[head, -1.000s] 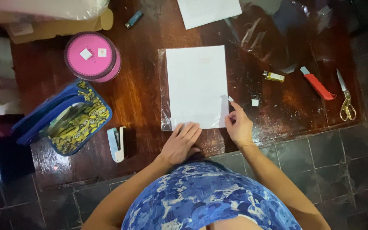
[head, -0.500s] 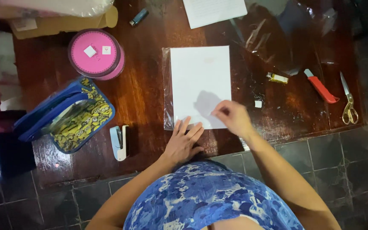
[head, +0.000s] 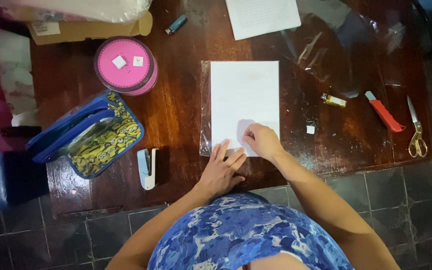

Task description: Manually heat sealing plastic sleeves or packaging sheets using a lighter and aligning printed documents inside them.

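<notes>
I am looking down past my blue patterned top point(head: 248, 235) at both hands, working at the near edge of the wooden table point(head: 176, 115). My left hand point(head: 223, 170) is lying flat, fingers spread, pressing on the bottom edge of the white sheet point(head: 245, 100), which is sitting in a clear plastic sleeve point(head: 205, 107) at the table's middle. My right hand point(head: 262, 141) is curling loosely, fingertips pinching down on the sheet's lower part; whether it is gripping anything small I cannot tell.

I am judging that the slick sleeve could be sliding on the polished wood if the left palm is easing off, skewing the paper.

Farther out, a white stapler point(head: 147, 168) and a patterned pencil case point(head: 88, 135) are lying left; a red cutter point(head: 385, 112) and scissors point(head: 416, 130) right; a pink round tin point(head: 125, 65) beyond.
</notes>
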